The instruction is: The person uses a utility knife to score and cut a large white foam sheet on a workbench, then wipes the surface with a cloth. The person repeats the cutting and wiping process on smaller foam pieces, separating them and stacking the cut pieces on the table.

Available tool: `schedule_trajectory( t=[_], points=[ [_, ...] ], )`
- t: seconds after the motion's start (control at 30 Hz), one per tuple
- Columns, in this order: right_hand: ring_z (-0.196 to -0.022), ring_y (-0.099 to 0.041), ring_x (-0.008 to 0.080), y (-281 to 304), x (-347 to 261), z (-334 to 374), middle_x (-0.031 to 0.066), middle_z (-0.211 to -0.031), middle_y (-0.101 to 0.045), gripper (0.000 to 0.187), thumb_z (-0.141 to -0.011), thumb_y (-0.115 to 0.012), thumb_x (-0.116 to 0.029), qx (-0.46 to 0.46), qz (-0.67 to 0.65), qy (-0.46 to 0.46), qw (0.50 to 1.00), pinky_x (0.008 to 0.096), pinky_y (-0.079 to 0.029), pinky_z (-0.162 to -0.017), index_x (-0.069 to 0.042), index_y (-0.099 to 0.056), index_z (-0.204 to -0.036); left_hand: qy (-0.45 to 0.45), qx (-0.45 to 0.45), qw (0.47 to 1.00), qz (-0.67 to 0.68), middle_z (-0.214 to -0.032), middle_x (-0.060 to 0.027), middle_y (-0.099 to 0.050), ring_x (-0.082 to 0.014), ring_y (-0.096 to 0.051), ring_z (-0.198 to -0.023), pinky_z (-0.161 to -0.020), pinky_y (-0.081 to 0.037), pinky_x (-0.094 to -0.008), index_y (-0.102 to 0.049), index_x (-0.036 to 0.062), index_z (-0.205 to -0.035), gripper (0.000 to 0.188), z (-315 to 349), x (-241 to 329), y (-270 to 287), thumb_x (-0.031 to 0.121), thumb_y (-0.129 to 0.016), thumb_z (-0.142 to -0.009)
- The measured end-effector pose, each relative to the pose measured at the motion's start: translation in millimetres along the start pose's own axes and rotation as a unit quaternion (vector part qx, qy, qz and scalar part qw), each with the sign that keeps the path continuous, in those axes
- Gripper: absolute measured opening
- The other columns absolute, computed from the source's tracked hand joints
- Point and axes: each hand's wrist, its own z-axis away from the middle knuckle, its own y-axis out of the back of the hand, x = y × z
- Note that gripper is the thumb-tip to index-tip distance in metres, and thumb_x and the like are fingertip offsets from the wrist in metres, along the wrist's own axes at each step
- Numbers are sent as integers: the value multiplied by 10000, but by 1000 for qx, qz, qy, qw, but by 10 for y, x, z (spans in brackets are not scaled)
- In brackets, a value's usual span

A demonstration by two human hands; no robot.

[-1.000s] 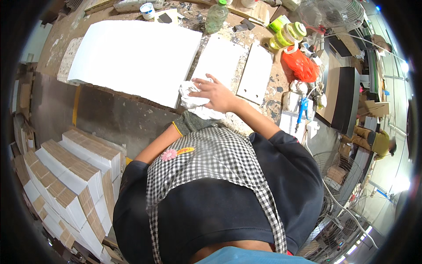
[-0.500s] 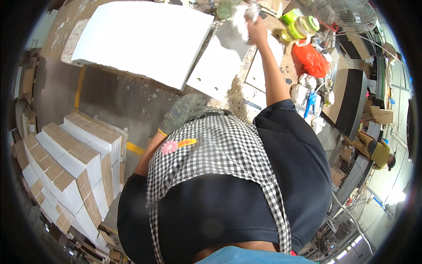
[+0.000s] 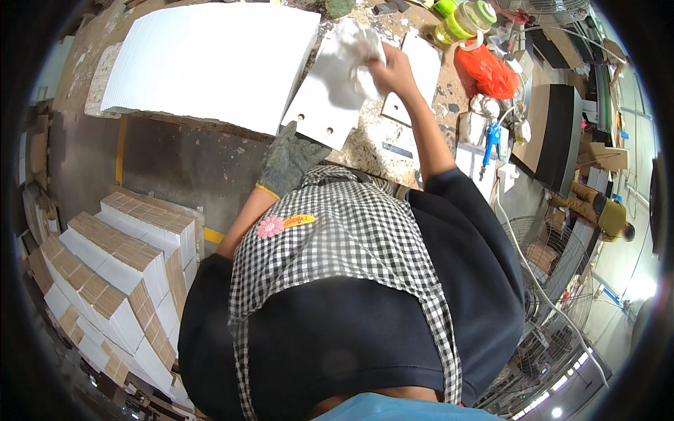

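My right hand (image 3: 394, 72), bare, is closed on a crumpled white rag (image 3: 357, 48). The rag lies over the far half of a white panel (image 3: 312, 102) with two small holes near its close edge. My left hand (image 3: 286, 163), in a grey-green knitted glove, is at the panel's near left corner with its fingers apart and nothing in them. Whether its fingertips touch the panel I cannot tell. To the right, partly behind my right forearm, a second white panel (image 3: 422, 62) lies on the worktable. A large stack of white sheets (image 3: 210, 63) stands on the left.
The stained worktable (image 3: 375, 137) carries a thin metal strip (image 3: 398, 150), a red plastic bag (image 3: 487, 71), a yellow-green bottle (image 3: 460, 24) and a blue-handled tool (image 3: 493, 144). Stacked white-and-brown boards (image 3: 112, 266) stand on the floor at left. A person (image 3: 609, 214) is far right.
My right hand has drawn the rag nearer, from the panel's far end. My left hand has shifted from against the apron to the panel's near corner, its fingers spreading.
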Motion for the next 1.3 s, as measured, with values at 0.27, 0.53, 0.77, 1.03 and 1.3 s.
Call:
schedule_trajectory(
  t=[0.27,0.53,0.77,1.03,1.3],
  points=[
    [-1282,-562,391,-946,-14,982,244,-1483,-505,556,-880,-676,-255,-69,152,220,961,473,-463,-1085,-99,-581,-1405,-172,2,943,-287,-1303,-168,-617,-352,-625,-1156,-895,-590,-513,-524,60,-1368,416,-437,-11,230,207,-654,-1001],
    [-1157,-646,221,-327,-968,1215,123,-1318,-634,621,-825,-642,-43,70,-402,190,893,431,-477,-1054,-58,-526,-1434,-414,16,483,-771,-992,-182,-707,-282,-686,-885,-781,-546,-407,-626,13,-1295,391,25,89,-199,267,-642,-998],
    [-1457,-420,295,-611,-655,517,70,-1523,-514,338,-850,-727,-316,152,166,337,914,664,-67,-1214,-295,-710,-1187,-425,19,455,-782,-1056,-215,-689,-339,-666,-942,-828,-530,-438,-615,42,-1331,399,350,134,-629,189,-642,-961],
    [-617,-619,194,930,565,-983,54,-722,-666,356,-952,-603,-325,338,-217,-91,911,354,-475,-552,18,-700,-945,-300,71,745,-591,-1148,-236,-668,-375,-652,-1014,-882,-517,-460,-604,34,-1335,408,138,389,-596,130,-654,-941],
    [-751,-695,165,185,541,593,84,-928,-713,505,-1041,-508,-449,79,-449,-146,878,312,-584,-632,-2,-628,-1244,-231,43,965,-115,-1285,-216,-620,-339,-649,-1166,-922,-624,-472,-532,-79,-1309,423,-78,459,-582,165,-658,-989]
  ],
)
